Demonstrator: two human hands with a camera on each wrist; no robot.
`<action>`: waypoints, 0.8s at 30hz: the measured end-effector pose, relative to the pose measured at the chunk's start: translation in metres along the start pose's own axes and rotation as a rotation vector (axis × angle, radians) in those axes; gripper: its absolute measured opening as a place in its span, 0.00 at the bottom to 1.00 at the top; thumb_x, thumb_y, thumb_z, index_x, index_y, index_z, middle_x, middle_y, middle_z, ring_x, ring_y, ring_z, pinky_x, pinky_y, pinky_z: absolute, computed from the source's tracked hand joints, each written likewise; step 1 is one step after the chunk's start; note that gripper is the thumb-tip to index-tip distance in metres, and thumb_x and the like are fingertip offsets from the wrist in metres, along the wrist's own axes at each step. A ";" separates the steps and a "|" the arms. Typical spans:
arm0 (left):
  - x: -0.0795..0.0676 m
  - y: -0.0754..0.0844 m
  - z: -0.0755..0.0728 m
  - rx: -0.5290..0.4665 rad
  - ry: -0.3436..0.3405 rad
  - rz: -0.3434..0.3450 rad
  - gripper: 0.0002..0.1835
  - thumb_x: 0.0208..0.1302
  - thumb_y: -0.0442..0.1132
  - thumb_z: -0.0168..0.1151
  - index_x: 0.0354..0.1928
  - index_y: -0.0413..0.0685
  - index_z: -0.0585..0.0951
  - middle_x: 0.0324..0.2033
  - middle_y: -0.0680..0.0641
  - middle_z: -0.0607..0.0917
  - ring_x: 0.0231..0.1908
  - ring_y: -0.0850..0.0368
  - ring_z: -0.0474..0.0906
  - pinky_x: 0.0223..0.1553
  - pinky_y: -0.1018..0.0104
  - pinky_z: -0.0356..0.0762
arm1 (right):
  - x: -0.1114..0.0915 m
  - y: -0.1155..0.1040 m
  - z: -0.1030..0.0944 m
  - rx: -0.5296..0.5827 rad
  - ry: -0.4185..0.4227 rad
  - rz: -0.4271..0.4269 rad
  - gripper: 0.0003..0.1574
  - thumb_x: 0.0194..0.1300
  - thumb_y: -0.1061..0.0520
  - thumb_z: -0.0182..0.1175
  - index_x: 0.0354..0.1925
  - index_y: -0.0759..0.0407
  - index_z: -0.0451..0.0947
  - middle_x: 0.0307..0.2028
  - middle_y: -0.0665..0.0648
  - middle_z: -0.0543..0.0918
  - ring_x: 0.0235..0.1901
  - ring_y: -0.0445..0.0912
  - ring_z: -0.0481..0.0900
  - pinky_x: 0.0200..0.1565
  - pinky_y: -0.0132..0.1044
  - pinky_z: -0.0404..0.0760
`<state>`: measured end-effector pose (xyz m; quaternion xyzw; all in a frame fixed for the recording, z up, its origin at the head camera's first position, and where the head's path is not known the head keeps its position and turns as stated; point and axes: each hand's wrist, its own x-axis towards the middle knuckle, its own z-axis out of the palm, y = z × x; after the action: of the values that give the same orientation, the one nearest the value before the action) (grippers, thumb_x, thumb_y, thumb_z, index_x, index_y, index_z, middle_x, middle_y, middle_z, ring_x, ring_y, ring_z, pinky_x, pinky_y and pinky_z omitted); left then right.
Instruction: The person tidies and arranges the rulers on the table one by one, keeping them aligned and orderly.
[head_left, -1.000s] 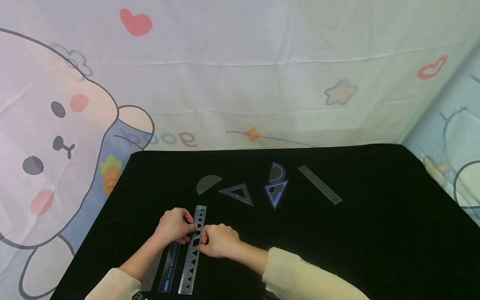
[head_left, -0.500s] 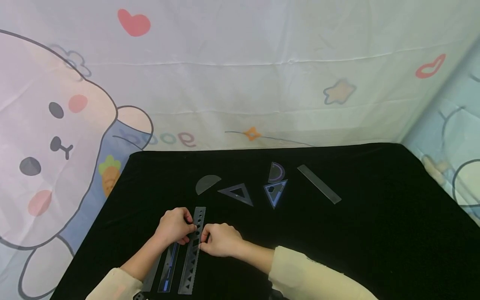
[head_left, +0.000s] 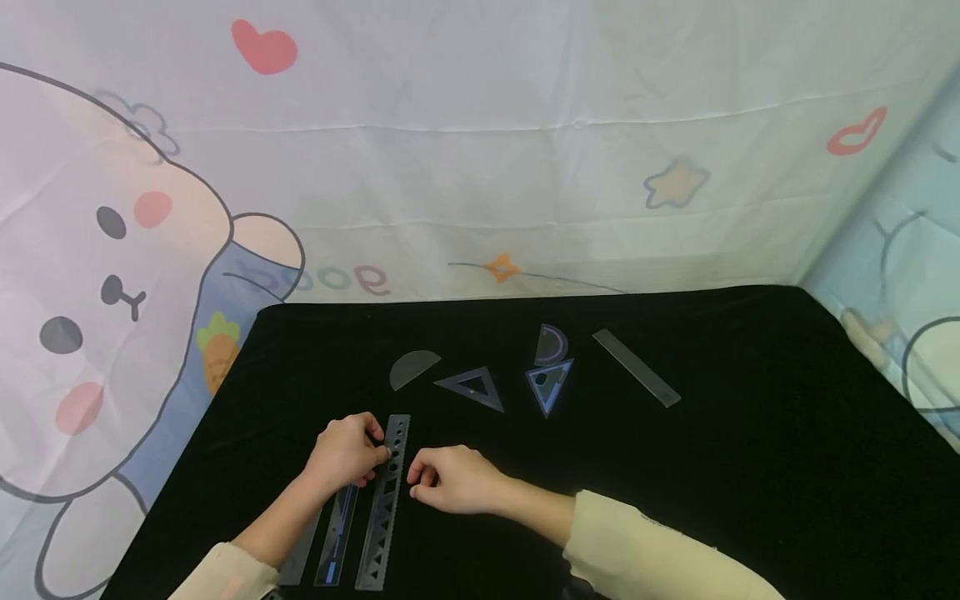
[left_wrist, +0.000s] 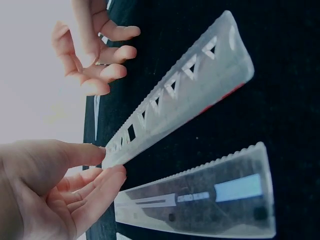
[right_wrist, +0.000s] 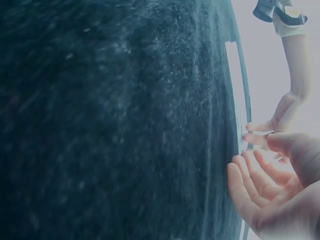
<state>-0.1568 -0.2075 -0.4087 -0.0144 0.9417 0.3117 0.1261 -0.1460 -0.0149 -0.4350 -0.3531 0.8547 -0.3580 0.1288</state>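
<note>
A clear stencil ruler (head_left: 384, 504) with cut-out holes and triangles lies lengthwise on the black cloth. My left hand (head_left: 348, 450) pinches its left edge near the far half, thumb and fingertips meeting there in the left wrist view. Just right of the ruler, my right hand (head_left: 457, 481) hovers with loosely curled fingers and nothing in them; a small gap separates it from the edge. Left of the stencil ruler lies another clear ruler (left_wrist: 200, 200) with a blue-white strip. A third, plain ruler (head_left: 300, 554) is partly hidden under my left forearm.
Farther back on the cloth lie a plain half-disc (head_left: 414, 368), a clear set square (head_left: 474, 388), a protractor (head_left: 552, 344) touching a blue-edged triangle (head_left: 550, 386), and a slanted ruler (head_left: 637, 368). A printed curtain (head_left: 562, 167) hangs behind the table.
My right hand has let go of the stencil ruler's right edge and drawn away to the right. My left hand stays at the ruler, which has barely shifted.
</note>
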 end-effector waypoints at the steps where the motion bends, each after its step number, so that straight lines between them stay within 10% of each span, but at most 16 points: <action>1: 0.000 0.000 -0.001 0.008 0.005 0.011 0.09 0.55 0.35 0.63 0.37 0.41 0.75 0.20 0.48 0.79 0.16 0.59 0.77 0.17 0.70 0.78 | -0.001 0.001 -0.001 0.007 -0.007 -0.007 0.05 0.59 0.56 0.60 0.36 0.52 0.77 0.24 0.41 0.79 0.22 0.28 0.71 0.28 0.19 0.72; 24: 0.011 0.006 -0.014 0.031 0.106 0.235 0.07 0.56 0.36 0.62 0.37 0.43 0.78 0.26 0.51 0.80 0.23 0.61 0.73 0.22 0.70 0.72 | -0.026 0.034 -0.031 0.141 -0.040 -0.127 0.14 0.61 0.60 0.58 0.47 0.56 0.75 0.42 0.51 0.79 0.39 0.33 0.77 0.42 0.21 0.77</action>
<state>-0.1717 -0.2104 -0.3972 0.0817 0.9470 0.3083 0.0390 -0.1591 0.0365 -0.4379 -0.4038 0.8006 -0.4175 0.1474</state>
